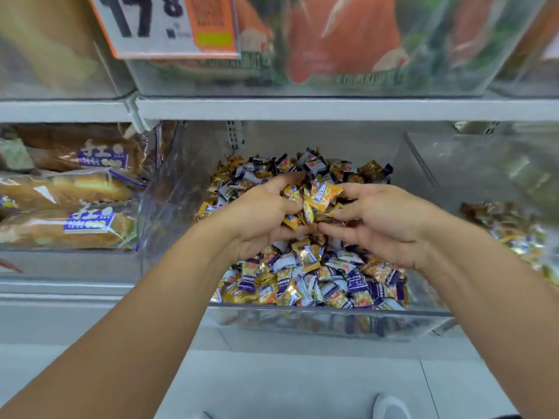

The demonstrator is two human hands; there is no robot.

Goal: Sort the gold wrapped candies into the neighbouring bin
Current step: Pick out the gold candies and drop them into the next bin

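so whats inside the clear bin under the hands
The clear bin holds mixed gold, purple and white wrapped candies. The left hand and right hand, gripping a gold bunch, cover the middle.

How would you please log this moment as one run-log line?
left hand: holds gold candies | right hand: holds same bunch | place: above mixed candy bin | neighbouring bin: not reached

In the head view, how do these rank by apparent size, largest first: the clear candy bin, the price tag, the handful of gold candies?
1. Candy bin
2. Price tag, though it sits nearer the camera and is cut off at the top
3. Handful of gold candies, held between both hands
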